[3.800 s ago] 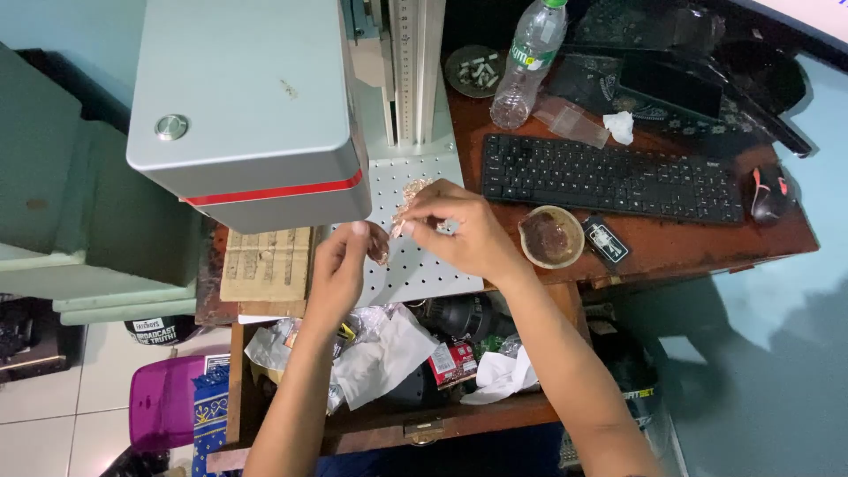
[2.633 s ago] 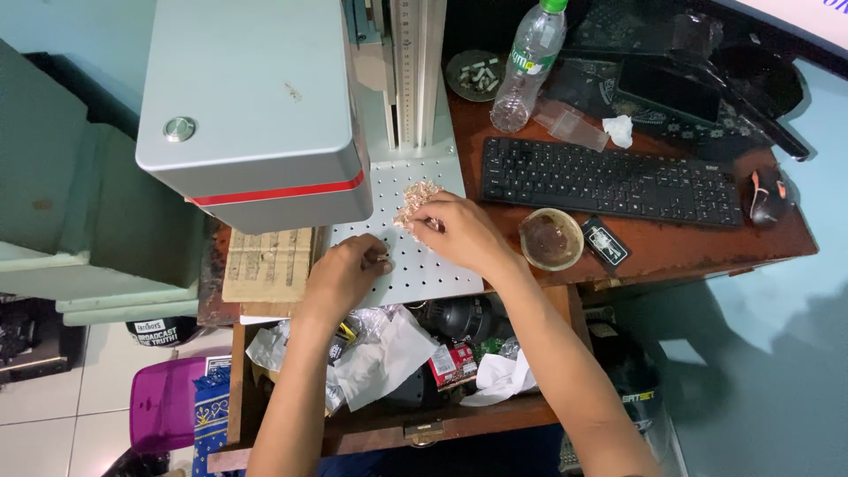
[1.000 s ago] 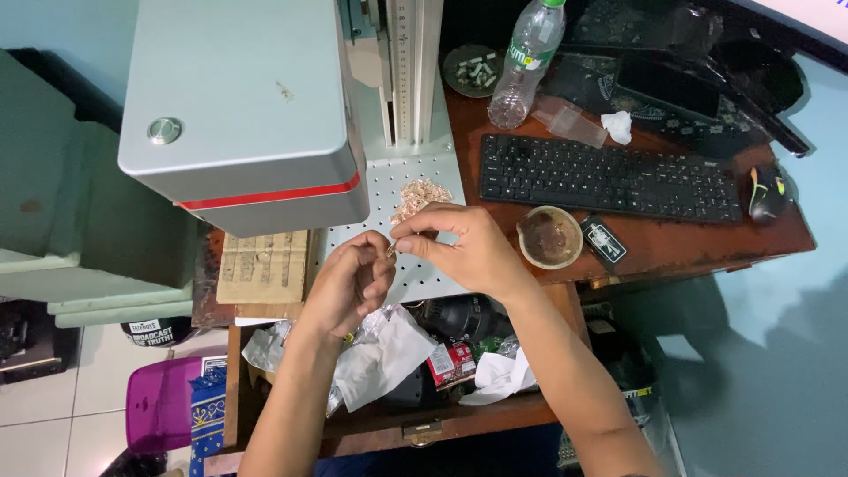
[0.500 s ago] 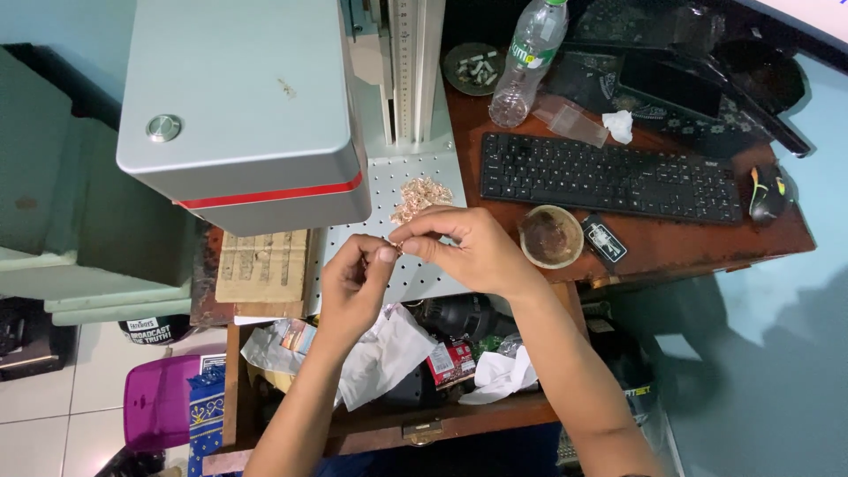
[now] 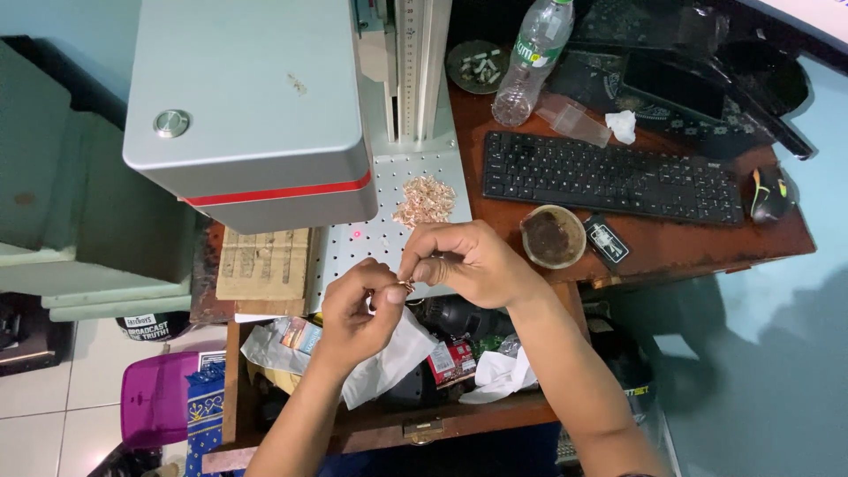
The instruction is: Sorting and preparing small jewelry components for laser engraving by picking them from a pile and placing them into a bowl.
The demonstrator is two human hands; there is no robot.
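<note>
Left hand: the left hand (image 5: 353, 309) sits at about 7 o'clock from the middle of the view, fingers curled, thumb and forefinger pinched on a small gold-coloured piece (image 5: 408, 284).
Right hand: the right hand (image 5: 468, 262) is just right of centre, fingers bent inward, its fingertips closed on the same small piece from the other side.
Small piece: held between both hands, over the near edge of the perforated plate (image 5: 389, 234); too small to tell its exact shape.
Pile: a heap of similar pale gold pieces (image 5: 425, 200) lies on the plate at 12 o'clock from the hands, well apart from them.
Red dot: a small red light spot (image 5: 357, 234) shows on the plate, at 11 o'clock from the left hand.
Machine: a grey box-shaped machine head with a red stripe (image 5: 252, 106) fills the 10 to 12 o'clock area, above the plate.
Wooden board: a pale engraved board (image 5: 263, 263) lies just left of the plate, at 9 o'clock.
Keyboard: a black keyboard (image 5: 609, 177) lies at 2 o'clock on the brown desk (image 5: 707, 252).
Cup: a round cup with a dark inside (image 5: 553, 236) stands just beside the right hand, at 3 o'clock.
Bottle: a clear plastic bottle (image 5: 532, 62) stands at 1 o'clock, behind the keyboard.
Drawer: an open drawer (image 5: 389, 424) below the hands, at 6 o'clock, holds crumpled paper and packets.
</note>
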